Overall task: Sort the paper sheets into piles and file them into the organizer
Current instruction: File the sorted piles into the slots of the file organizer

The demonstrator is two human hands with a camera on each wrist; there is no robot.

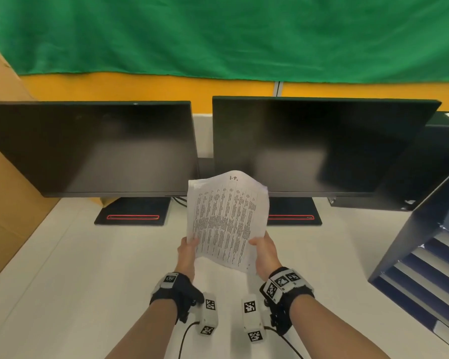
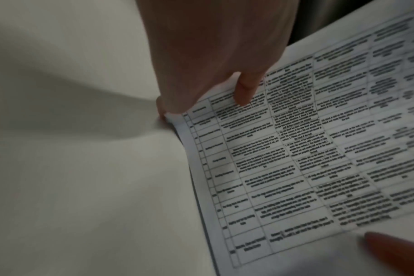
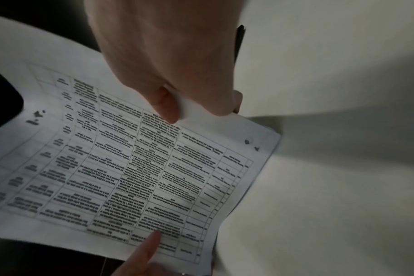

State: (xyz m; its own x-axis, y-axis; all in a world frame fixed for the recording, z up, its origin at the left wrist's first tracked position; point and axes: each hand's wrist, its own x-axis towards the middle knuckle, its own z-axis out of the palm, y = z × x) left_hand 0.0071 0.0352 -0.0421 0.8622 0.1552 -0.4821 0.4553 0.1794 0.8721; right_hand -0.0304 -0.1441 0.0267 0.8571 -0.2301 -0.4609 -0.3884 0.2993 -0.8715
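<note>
A thin bundle of white paper sheets point(image 1: 224, 218) printed with a dense table is held up above the white table point(image 1: 62, 281) in front of two monitors. My left hand point(image 1: 188, 251) pinches its left edge, thumb on the printed face point(image 2: 245, 89). My right hand point(image 1: 263, 251) pinches the right edge, thumb on top point(image 3: 168, 106). The sheets point(image 2: 307, 149) curl and sag between the hands; a second sheet edge shows behind the top sheet point(image 3: 130, 177). The dark blue organizer point(image 1: 425, 268) with slanted slots stands at the right.
Two dark monitors point(image 1: 94, 149) point(image 1: 319, 143) on black stands fill the back of the table. A brown cardboard box point(image 1: 5, 203) stands at the left. A green cloth point(image 1: 218, 35) hangs over a yellow wall behind. White table surface lies in front of me.
</note>
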